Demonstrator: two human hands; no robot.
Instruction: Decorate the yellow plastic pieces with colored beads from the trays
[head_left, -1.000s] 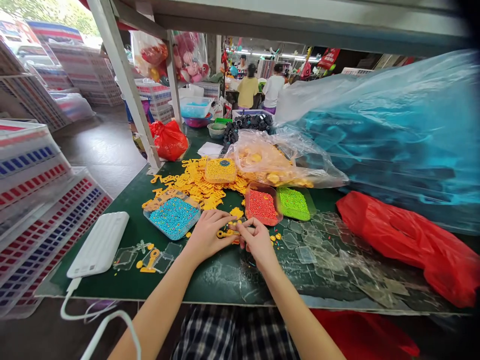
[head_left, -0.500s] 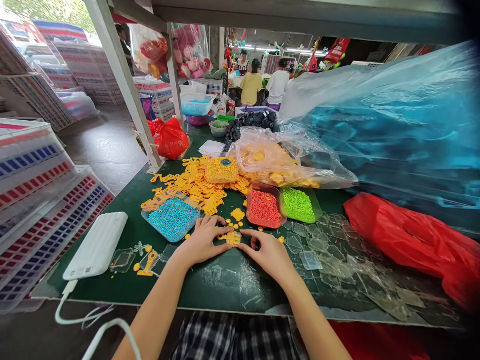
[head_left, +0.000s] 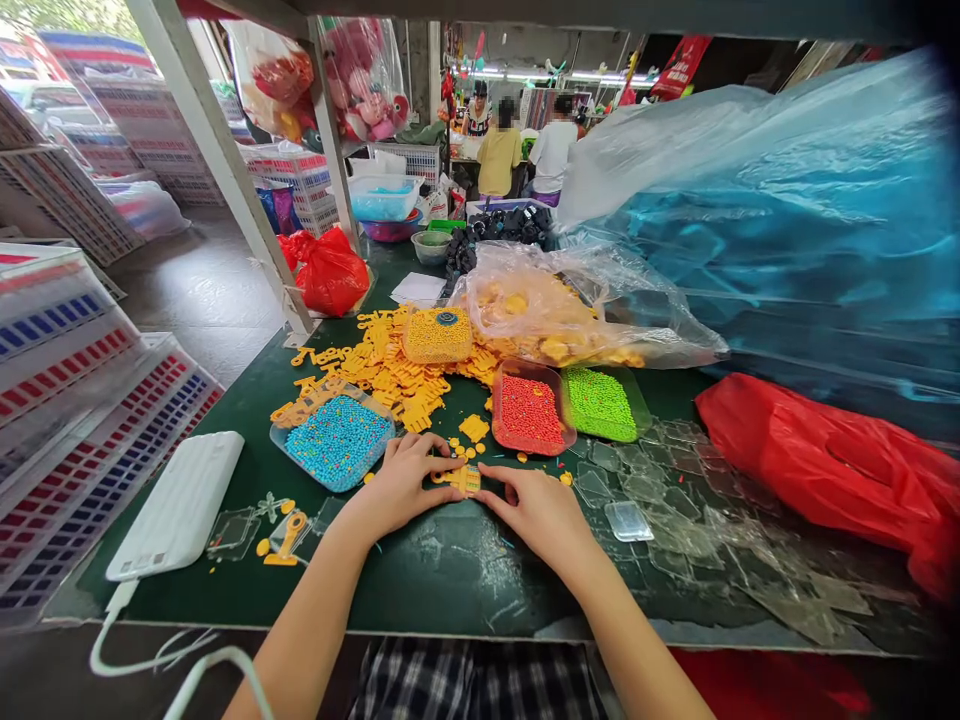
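A small yellow plastic toy part (head_left: 468,480), with rows of tiny coloured beads on its face, lies low over the green tabletop between my hands. My left hand (head_left: 401,482) grips its left end between thumb and fingers. On the opposite edge, the thumb and index finger of my right hand (head_left: 536,508) pinch it. Just beyond are loose yellow discs (head_left: 460,448) and another yellow part (head_left: 473,428). A tray of blue beads (head_left: 339,440) stands beside my left hand; trays of red beads (head_left: 531,412) and green beads (head_left: 602,402) stand past my right.
Yellow parts (head_left: 390,370) are heaped behind, with a tub of yellow beads (head_left: 439,335) on them. Thin clear plastic pieces (head_left: 679,490) cover the right side, near a red plastic bag (head_left: 817,470). A white power bank (head_left: 178,505) lies left. People sit in the background.
The camera view has shifted slightly. Both hands stay on the yellow part in nearly the same place, with little visible finger movement.
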